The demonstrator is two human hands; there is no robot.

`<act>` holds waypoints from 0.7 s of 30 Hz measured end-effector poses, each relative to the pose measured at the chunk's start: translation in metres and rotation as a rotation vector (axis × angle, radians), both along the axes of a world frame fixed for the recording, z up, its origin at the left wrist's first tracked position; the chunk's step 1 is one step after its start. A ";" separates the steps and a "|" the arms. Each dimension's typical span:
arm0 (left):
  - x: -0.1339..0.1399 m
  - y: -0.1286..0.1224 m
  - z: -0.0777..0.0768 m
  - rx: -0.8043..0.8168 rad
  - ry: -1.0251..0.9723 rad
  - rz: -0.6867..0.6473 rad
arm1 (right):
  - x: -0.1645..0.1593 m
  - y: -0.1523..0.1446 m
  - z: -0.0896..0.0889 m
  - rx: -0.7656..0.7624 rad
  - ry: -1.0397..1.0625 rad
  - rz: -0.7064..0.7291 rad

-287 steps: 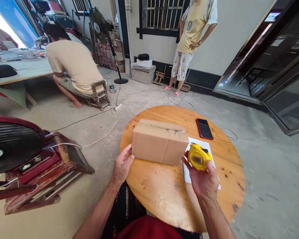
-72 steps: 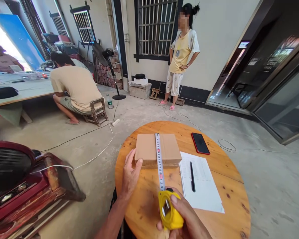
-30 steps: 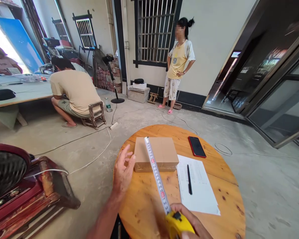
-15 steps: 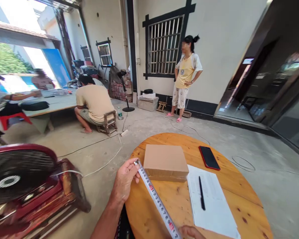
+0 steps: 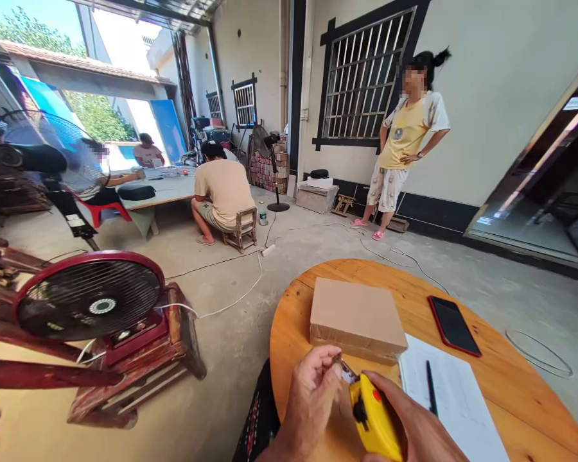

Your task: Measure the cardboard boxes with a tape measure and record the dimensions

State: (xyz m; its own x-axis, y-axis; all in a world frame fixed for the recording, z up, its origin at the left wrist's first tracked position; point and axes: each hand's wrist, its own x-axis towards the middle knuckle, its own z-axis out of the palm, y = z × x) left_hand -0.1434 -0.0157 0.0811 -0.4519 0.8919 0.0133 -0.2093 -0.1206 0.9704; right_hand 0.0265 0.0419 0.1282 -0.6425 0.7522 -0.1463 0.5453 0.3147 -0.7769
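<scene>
My right hand [image 5: 417, 423] is wrapped round a yellow tape measure [image 5: 374, 417] with a black lock and a red button. Between thumb and fingers, my left hand [image 5: 315, 388] pinches the metal end of the tape, and only a short length of blade shows between the hands. Just beyond them a closed brown cardboard box [image 5: 356, 314] lies flat on the round wooden table [image 5: 293, 301]. White papers [image 5: 455, 385] lie right of the box, partly behind my right hand, with a black pen [image 5: 431, 388] on them.
A red-edged phone [image 5: 455, 325] lies at the table's right. On the left, a dark red fan [image 5: 101, 301] rests on a wooden chair. One person [image 5: 404, 141] stands by the barred window; another [image 5: 224, 186] sits at a far table. Cables [image 5: 236, 298] run over the floor.
The long blade has drawn back into the tape measure, and both hands have come close together. The yellow case has come into sight. My view has turned left.
</scene>
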 end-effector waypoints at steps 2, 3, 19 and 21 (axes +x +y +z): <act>-0.001 -0.006 0.000 0.033 0.171 -0.001 | -0.007 0.001 0.008 0.094 -0.038 0.042; -0.004 -0.009 0.000 0.041 0.245 0.006 | -0.009 0.003 0.012 0.143 -0.052 0.069; -0.033 -0.018 -0.053 -0.081 0.325 0.175 | -0.074 0.148 0.030 0.547 -0.346 0.257; -0.036 -0.016 -0.056 -0.098 0.337 0.177 | -0.071 0.148 0.029 0.534 -0.318 0.279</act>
State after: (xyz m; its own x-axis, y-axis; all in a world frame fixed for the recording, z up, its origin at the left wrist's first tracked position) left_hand -0.1798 -0.0317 0.0247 -0.5838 0.8049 0.1065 0.1392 -0.0299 0.9898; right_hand -0.0445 0.1894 0.1573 -0.8101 0.5860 -0.0152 0.5643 0.7725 -0.2912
